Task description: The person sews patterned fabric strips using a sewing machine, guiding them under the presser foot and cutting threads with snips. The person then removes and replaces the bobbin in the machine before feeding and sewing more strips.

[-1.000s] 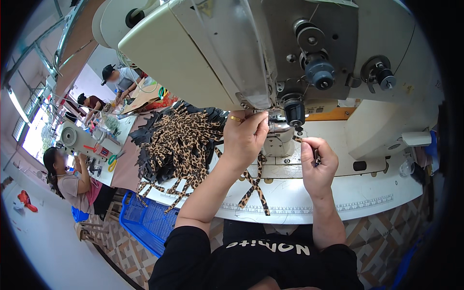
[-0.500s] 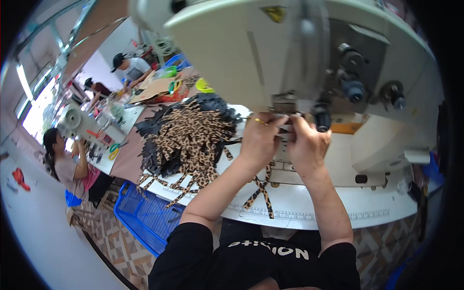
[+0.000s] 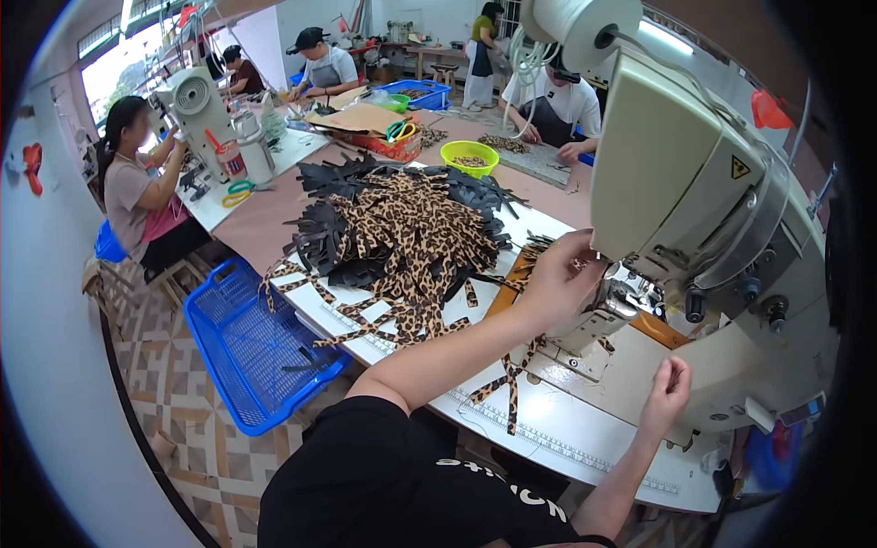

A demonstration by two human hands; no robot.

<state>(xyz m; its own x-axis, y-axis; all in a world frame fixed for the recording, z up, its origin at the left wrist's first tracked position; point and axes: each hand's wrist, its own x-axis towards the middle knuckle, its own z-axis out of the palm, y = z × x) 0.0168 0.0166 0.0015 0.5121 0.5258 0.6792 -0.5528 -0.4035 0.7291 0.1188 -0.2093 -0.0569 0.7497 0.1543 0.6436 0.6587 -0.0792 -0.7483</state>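
Observation:
My left hand (image 3: 565, 285) is raised beside the needle area of a cream sewing machine (image 3: 671, 173). Its fingers are bent together against the lower edge of the machine head, and whatever they pinch is hidden. Lower down on the right, my right hand (image 3: 669, 395) hovers over the machine bed with its fingers curled in. Nothing in it can be made out. Left of the machine lies a heap of leopard-print strips (image 3: 411, 228) on top of black strips (image 3: 320, 233). A few leopard-print strips (image 3: 510, 391) hang over the table's ruler edge below my left wrist.
A blue plastic basket (image 3: 228, 301) sits below the table's left side. Beyond the heap stand a yellow-green bowl (image 3: 470, 155) and a red box with scissors (image 3: 400, 133). Several people work at the tables, one at another sewing machine (image 3: 196, 100). A thread cone (image 3: 585, 27) hangs above.
My hands, close together under the needle before, have separated: the left is beside the machine head, the right has drawn back to the right. My view has swung up and left.

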